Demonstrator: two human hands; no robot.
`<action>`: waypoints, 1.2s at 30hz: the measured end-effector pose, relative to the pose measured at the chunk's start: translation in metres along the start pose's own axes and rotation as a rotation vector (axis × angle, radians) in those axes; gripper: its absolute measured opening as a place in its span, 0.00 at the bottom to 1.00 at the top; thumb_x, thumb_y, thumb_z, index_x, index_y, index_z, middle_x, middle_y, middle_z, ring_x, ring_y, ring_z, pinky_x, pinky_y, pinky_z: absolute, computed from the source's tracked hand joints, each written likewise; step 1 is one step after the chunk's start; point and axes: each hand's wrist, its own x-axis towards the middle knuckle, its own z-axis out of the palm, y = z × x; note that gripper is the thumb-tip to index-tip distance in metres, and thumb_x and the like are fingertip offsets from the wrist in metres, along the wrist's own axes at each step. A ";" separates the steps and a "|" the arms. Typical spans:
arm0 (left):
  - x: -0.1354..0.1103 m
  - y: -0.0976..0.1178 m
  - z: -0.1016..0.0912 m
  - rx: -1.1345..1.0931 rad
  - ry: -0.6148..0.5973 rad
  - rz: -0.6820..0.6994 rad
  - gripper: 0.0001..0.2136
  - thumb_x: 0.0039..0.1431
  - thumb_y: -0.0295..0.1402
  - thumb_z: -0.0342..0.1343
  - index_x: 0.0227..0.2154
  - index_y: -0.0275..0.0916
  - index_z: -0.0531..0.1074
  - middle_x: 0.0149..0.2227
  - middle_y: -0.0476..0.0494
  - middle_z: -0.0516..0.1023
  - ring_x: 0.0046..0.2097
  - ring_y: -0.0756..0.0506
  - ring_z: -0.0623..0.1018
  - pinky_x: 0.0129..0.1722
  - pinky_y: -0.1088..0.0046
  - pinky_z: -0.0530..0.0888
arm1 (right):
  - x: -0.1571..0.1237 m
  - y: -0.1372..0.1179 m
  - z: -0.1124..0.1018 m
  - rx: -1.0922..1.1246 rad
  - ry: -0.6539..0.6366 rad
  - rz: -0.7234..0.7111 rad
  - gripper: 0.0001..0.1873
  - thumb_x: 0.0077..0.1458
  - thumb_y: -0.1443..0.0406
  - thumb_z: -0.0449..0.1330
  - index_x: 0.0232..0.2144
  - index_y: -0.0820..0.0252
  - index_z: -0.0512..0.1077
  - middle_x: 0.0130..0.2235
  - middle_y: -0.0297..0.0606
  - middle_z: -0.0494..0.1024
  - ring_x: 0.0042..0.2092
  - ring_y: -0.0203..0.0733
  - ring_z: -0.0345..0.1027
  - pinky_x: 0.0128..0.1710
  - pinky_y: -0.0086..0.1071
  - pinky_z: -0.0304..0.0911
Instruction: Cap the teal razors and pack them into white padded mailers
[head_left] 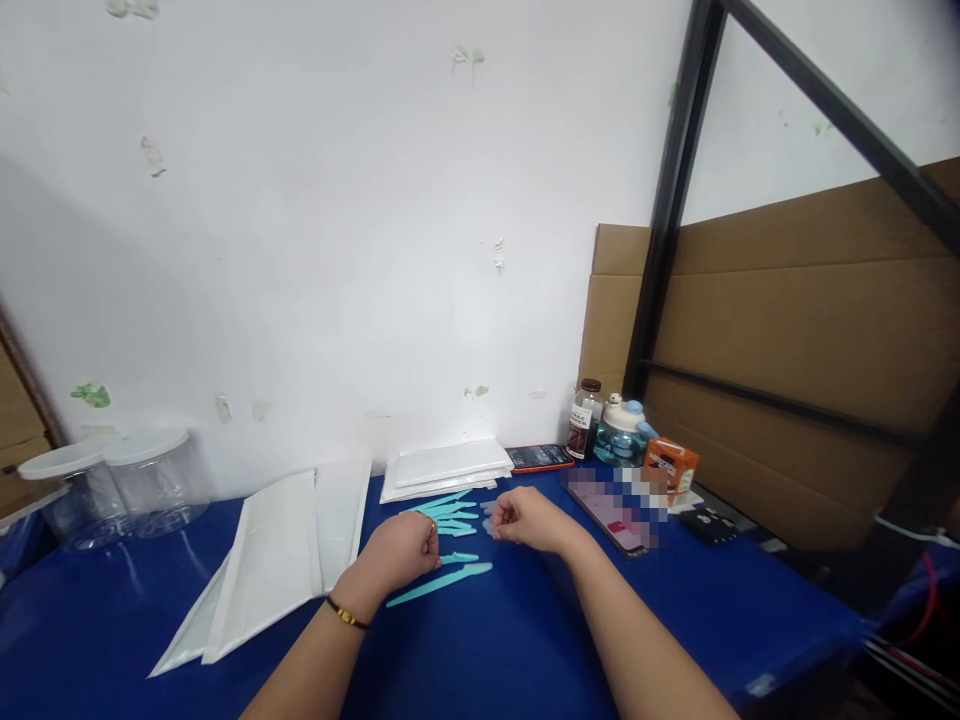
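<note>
My left hand (401, 550) rests on the blue table (112, 620) with its fingers curled in; a gold bracelet sits at the wrist. My right hand (525, 518) is beside it, fingers pinched together near a small clear piece (488, 508) that I cannot make out. Several teal plastic sticks (450, 512) lie between and just beyond the hands. One long teal stick (439, 583) lies in front of the left hand.
White flat pouches (270, 560) lie to the left, and a white stack (446, 465) sits at the wall. Two clear lidded jars (120, 485) stand far left. Two phones (540, 457), bottles (585, 418), an orange box (671, 468) and cardboard (795, 330) are at right.
</note>
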 end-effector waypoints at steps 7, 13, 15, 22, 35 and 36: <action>-0.001 0.006 0.001 -0.026 -0.011 -0.020 0.05 0.45 0.36 0.56 0.23 0.41 0.74 0.27 0.48 0.76 0.29 0.49 0.71 0.25 0.75 0.58 | 0.003 -0.007 0.014 -0.050 -0.129 -0.054 0.04 0.42 0.67 0.63 0.25 0.62 0.76 0.24 0.32 0.75 0.25 0.32 0.64 0.22 0.22 0.54; -0.001 0.003 0.002 -0.028 -0.006 -0.006 0.06 0.44 0.36 0.56 0.22 0.40 0.73 0.26 0.48 0.76 0.27 0.50 0.70 0.23 0.76 0.56 | 0.003 -0.001 0.010 -0.054 -0.179 -0.069 0.05 0.43 0.68 0.62 0.26 0.61 0.76 0.24 0.32 0.75 0.26 0.32 0.64 0.23 0.22 0.55; -0.001 0.001 0.002 -0.023 -0.003 -0.004 0.05 0.44 0.36 0.56 0.21 0.40 0.73 0.25 0.49 0.76 0.26 0.50 0.70 0.23 0.76 0.56 | 0.003 0.001 0.008 -0.070 -0.177 -0.058 0.05 0.42 0.69 0.61 0.26 0.61 0.76 0.24 0.32 0.75 0.26 0.32 0.64 0.23 0.22 0.56; -0.002 0.007 0.001 -0.029 -0.009 -0.018 0.06 0.45 0.37 0.56 0.23 0.40 0.74 0.27 0.48 0.77 0.28 0.49 0.71 0.23 0.76 0.57 | 0.004 -0.008 0.017 0.003 -0.202 -0.086 0.06 0.44 0.66 0.62 0.27 0.62 0.76 0.25 0.32 0.74 0.26 0.32 0.63 0.24 0.22 0.56; 0.001 0.001 0.005 -0.050 -0.025 -0.023 0.05 0.44 0.37 0.57 0.22 0.41 0.74 0.26 0.50 0.77 0.27 0.50 0.72 0.22 0.77 0.57 | 0.003 0.005 0.006 -0.151 -0.145 -0.061 0.05 0.42 0.71 0.60 0.24 0.62 0.75 0.23 0.32 0.74 0.24 0.32 0.63 0.22 0.22 0.53; 0.001 0.001 0.005 -0.047 -0.020 -0.020 0.05 0.44 0.37 0.57 0.22 0.42 0.74 0.26 0.50 0.77 0.27 0.50 0.72 0.22 0.77 0.57 | 0.003 0.004 0.007 -0.146 -0.150 -0.061 0.05 0.42 0.71 0.59 0.24 0.62 0.75 0.23 0.32 0.74 0.24 0.32 0.63 0.22 0.22 0.53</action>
